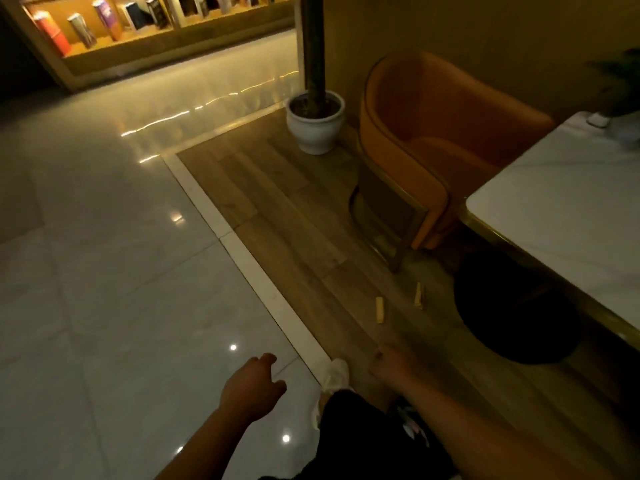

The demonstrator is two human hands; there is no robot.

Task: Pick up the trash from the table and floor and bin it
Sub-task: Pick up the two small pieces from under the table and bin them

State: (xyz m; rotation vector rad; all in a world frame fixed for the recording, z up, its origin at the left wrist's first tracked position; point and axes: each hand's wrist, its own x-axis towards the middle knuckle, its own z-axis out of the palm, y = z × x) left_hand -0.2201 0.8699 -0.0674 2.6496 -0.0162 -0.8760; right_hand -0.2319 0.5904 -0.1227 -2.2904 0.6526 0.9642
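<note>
Two small yellowish pieces of trash lie on the wooden floor: one nearer me and another a little to its right, close to the chair leg. My left hand hovers low over the tiled floor, fingers loosely curled and holding nothing. My right hand reaches down over the wood just short of the nearer piece, fingers bent; whether it holds anything is hidden in the dim light. The white marble table stands at the right with a dark round base under it.
An orange armchair stands beside the table. A white plant pot sits behind it by a pillar. A lit bookshelf lines the far wall. Glossy tiles cover the left. My white shoe is at the strip.
</note>
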